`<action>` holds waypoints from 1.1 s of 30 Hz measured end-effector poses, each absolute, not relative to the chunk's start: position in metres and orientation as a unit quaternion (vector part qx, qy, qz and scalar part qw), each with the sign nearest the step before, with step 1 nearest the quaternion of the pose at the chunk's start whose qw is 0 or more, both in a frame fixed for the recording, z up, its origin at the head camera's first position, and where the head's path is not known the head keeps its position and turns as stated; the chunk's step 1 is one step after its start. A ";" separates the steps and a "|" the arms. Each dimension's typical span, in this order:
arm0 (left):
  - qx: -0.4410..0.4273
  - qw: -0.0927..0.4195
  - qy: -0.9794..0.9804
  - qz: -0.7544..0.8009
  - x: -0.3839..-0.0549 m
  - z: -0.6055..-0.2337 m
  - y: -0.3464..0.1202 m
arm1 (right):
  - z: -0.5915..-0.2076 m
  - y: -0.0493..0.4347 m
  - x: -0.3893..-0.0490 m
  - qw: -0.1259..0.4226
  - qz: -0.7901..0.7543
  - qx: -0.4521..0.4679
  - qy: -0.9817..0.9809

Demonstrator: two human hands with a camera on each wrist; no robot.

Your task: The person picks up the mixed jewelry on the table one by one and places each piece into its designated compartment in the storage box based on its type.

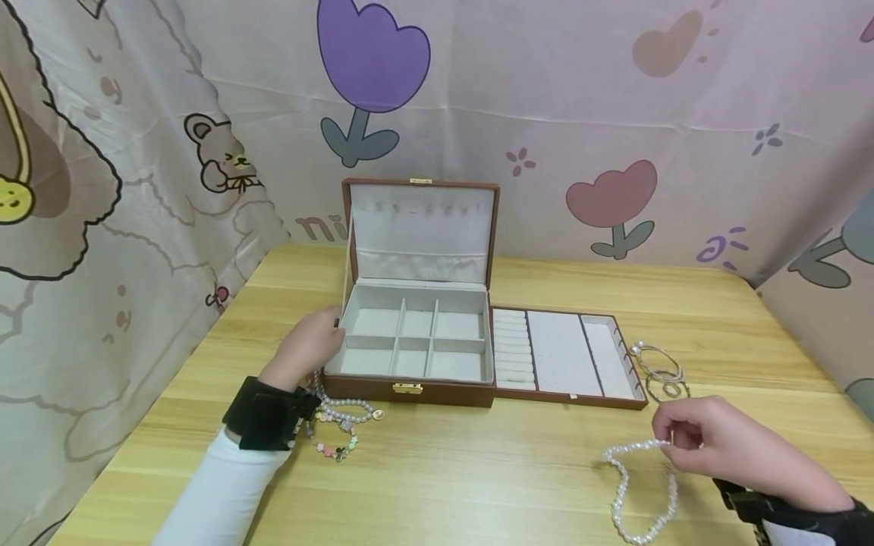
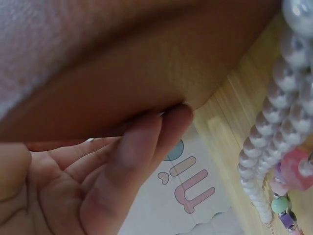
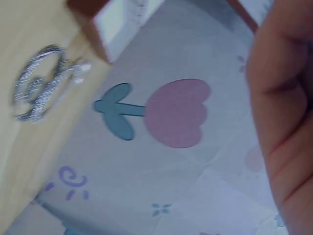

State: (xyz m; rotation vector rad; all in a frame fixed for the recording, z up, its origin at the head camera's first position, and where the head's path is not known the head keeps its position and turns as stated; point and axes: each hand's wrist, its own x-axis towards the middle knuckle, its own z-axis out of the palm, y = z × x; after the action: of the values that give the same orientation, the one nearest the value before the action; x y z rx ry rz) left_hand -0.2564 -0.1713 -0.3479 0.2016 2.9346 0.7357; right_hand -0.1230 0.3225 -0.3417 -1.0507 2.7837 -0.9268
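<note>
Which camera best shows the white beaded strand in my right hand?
The head view: the white beaded strand shows as a loop, pinched by the right hand. The right wrist view shows part of that hand, but no strand; the left wrist view shows a different pearl strand.

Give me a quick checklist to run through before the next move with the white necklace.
1. Grip on white necklace: ok; the right hand pinches one part of it.
2. Necklace lifted fully off table: cannot tell; its loop hangs low.
3. Necklace checked in right wrist view: not ok; it doesn't show there.
4. Jewelry box open: ok; the lid stands raised at the back.
5. Left hand at box: ok; fingers touch its left side.
6. Tray out of box: ok; it lies on the right, near the bangles.
</note>
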 end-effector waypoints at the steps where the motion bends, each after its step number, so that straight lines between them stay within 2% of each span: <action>1: 0.067 0.057 0.965 0.246 -0.256 -0.348 -0.171 | -0.338 0.319 -0.124 0.002 -0.293 -0.338 0.894; 14: 0.081 0.056 0.964 0.245 -0.254 -0.350 -0.175 | -0.301 0.277 -0.141 -0.122 -0.255 -0.367 0.886; 24: 0.079 0.069 0.963 0.249 -0.255 -0.350 -0.176 | -0.278 0.251 -0.156 -0.157 -0.261 -0.378 0.874; 33: 0.151 0.021 0.953 0.260 -0.253 -0.359 -0.173 | -0.260 0.231 -0.168 -0.161 -0.250 -0.379 0.876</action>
State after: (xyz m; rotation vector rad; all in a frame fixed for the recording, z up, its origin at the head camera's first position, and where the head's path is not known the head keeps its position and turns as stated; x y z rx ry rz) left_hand -0.2535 -0.1728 -0.3591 0.4684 2.9552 0.8063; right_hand -0.1684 0.2313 -0.2603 -1.3310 3.0756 -0.8790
